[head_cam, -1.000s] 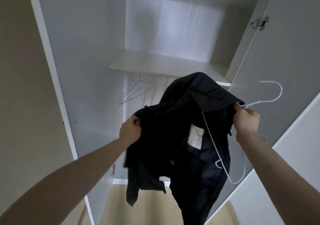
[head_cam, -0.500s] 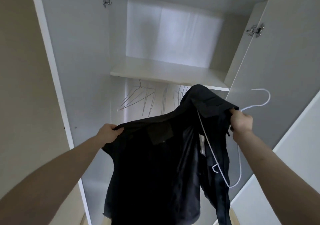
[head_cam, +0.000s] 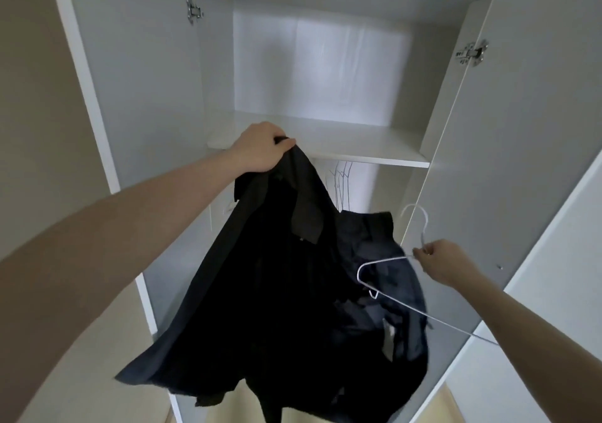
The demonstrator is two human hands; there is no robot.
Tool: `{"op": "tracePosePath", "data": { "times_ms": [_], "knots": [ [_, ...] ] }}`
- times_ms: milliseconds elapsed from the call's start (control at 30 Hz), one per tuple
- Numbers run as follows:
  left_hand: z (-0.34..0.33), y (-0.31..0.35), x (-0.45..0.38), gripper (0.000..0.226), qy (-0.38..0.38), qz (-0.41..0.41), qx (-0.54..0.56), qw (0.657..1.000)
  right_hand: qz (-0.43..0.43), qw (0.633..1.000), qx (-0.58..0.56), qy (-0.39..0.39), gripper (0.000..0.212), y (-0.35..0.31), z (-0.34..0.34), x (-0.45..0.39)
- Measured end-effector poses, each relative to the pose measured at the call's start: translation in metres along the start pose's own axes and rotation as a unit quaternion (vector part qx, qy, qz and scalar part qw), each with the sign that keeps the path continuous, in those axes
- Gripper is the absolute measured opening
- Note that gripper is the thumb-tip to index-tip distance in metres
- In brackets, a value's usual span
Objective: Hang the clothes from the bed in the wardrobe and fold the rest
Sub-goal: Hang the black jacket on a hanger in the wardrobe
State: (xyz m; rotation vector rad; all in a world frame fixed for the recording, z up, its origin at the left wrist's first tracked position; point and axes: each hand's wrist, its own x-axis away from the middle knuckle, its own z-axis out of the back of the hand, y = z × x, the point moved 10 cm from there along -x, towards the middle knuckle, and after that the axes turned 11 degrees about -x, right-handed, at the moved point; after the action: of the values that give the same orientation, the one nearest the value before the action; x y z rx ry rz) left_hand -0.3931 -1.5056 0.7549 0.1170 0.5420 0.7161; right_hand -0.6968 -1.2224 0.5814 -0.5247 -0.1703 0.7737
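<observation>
Before the wardrobe, left hand raised gripping black garment, right hand lower pinching hanger

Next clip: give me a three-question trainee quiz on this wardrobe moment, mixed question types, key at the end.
1. True or false: the white wire hanger is already hooked inside the wardrobe.
2. Which hand grips the dark garment up near the shelf? A) left hand B) right hand
3. Fill in: the right hand pinches the hanger just below its ____.

Key: 1 false, it is held in the air in front of the garment; 2 A; 3 hook.
</observation>
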Motion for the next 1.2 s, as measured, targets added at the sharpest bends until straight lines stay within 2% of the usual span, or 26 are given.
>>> {"op": "tracePosePath", "data": {
  "times_ms": [100, 233, 400, 600, 700, 1033, 1133, 1200],
  "knots": [
    [-0.002, 0.019, -0.009, 0.037, -0.037, -0.033, -0.078, 0.996, 0.033, 0.999, -0.037, -0.02, 0.031, -0.022, 0.003, 0.017],
    [-0.022, 0.047, -0.003, 0.039, -0.061, -0.081, -0.117, 0.988, 0.093, 0.979, -0.179, -0.01, 0.033, -0.053, 0.018, 0.039],
    [-0.013, 0.068, 0.001, 0.037, -0.031, -0.115, -0.142, 0.983, 0.149, 0.954, -0.257, -0.037, 0.032, -0.087, 0.002, 0.062],
    [0.029, 0.041, -0.002, 0.037, -0.008, -0.093, -0.19, 0.977, 0.183, 0.941, -0.285, -0.017, 0.031, -0.113, 0.029, 0.067],
    [0.038, 0.053, 0.005, 0.036, 0.012, -0.113, -0.173, 0.978, 0.193, 0.935, -0.297, -0.022, 0.031, -0.138, 0.017, 0.073],
    [0.067, 0.118, 0.051, 0.045, 0.03, -0.195, -0.082, 0.977, 0.199, 0.92, -0.321, 0.105, 0.026, -0.18, -0.007, 0.057],
    [0.066, 0.118, 0.069, 0.046, -0.014, -0.183, -0.016, 0.983, 0.177, 0.885, -0.417, 0.106, 0.03, -0.168, -0.014, 0.051],
    [0.054, 0.114, 0.082, 0.046, -0.072, -0.188, 0.003, 0.98, 0.167, 0.853, -0.483, 0.108, 0.027, -0.16, -0.019, 0.053]
  ]
}}
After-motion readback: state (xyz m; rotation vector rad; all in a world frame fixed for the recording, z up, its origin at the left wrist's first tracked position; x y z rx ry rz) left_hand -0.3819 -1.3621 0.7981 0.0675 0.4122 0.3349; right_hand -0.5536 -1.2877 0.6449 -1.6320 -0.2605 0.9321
